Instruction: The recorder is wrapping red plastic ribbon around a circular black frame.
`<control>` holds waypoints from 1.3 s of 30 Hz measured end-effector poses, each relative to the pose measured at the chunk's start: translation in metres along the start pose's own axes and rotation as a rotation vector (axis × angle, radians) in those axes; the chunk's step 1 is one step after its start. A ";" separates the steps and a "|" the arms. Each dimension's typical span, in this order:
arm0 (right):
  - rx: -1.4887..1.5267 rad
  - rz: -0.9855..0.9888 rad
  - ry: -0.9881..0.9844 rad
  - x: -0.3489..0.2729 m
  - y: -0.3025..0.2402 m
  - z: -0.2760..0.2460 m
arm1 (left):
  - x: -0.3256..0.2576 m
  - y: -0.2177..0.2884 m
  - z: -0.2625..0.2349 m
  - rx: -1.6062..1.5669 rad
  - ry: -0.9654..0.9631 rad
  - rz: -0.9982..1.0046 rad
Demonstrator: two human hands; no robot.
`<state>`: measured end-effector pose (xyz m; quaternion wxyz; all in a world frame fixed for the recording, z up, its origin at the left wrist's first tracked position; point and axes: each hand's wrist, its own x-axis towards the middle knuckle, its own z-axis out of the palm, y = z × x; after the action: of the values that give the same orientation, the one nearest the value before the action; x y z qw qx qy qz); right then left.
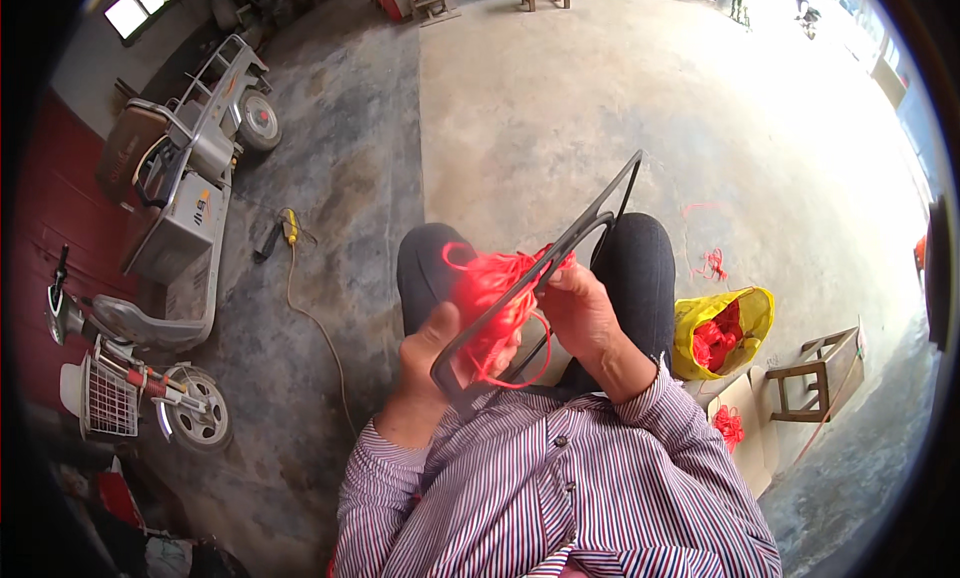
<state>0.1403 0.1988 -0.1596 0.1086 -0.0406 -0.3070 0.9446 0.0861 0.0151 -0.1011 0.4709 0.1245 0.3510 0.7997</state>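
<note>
Over my lap I hold a thin dark grey frame (606, 190) with a curved inner bar, tilted up toward the far right. A loose bundle of bright red cord (492, 296) hangs in loops beside and through it. My left hand (428, 353) is closed around the cord bundle at the frame's lower end, its fingertips partly hidden behind. At the inner bar, my right hand (582, 310) is closed with the thumb against the frame and some cord under the fingers. Exactly how the cord is tied there cannot be made out.
To my right stand a yellow bag (765, 316) of red cord and a small wooden stool (828, 376). More red cord (728, 428) lies on cardboard, and loose strands (712, 266) on the floor. A three-wheeled vehicle (190, 218) and a yellow-handled tool (291, 226) with its cable are left.
</note>
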 end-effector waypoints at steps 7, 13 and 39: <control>0.060 -0.127 0.000 -0.002 -0.014 -0.045 | 0.003 0.007 -0.032 -0.117 -0.174 0.036; 0.403 -0.191 -0.420 -0.014 -0.065 -0.030 | 0.008 0.015 -0.037 -0.086 -0.146 0.054; 0.149 -0.028 0.194 -0.026 -0.065 -0.038 | 0.000 0.022 -0.051 0.173 0.093 0.272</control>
<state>0.1831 0.2661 -0.1515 0.1535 -0.1193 -0.2245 0.9549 0.0443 -0.0143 -0.1231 0.3294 0.1739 0.4196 0.8278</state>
